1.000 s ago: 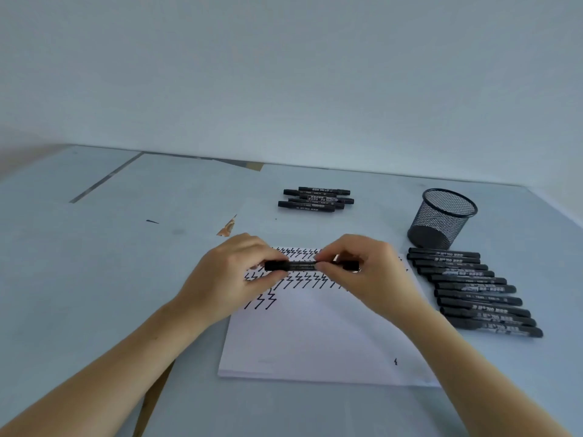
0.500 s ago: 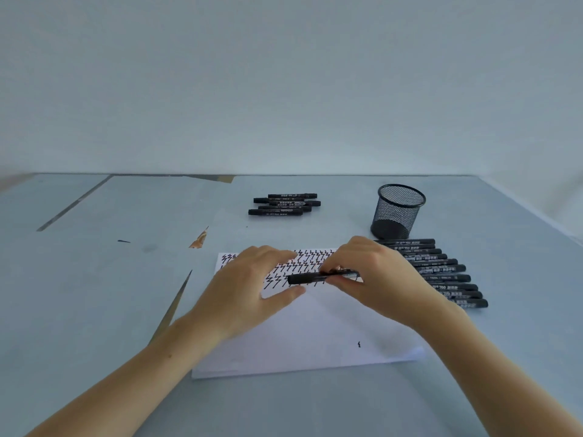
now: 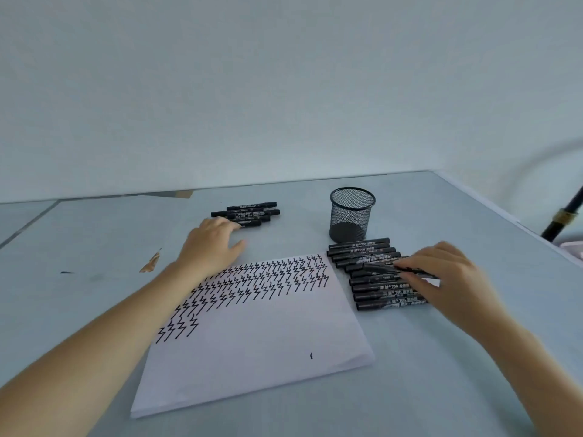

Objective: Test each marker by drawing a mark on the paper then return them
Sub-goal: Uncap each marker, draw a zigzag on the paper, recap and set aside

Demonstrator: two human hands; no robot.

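The right hand [image 3: 448,275] pinches a black marker [image 3: 383,268] over the row of markers [image 3: 378,282] beside the paper's [image 3: 252,348] right edge. The left hand [image 3: 211,244], fingers loose, reaches the small marker pile [image 3: 252,212]. The mesh cup [image 3: 351,214] stands behind. The bench [image 3: 79,241] is bare at left.

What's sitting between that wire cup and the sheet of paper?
In the head view, the far end of the row of markers lies between the wire cup and the paper.

We sit at what we take for an office desk, plain pale tabletop [image 3: 441,373], bare wall [image 3: 284,89], mesh pen cup [image 3: 352,215], paper [image 3: 252,342], rows of markers [image 3: 378,279].
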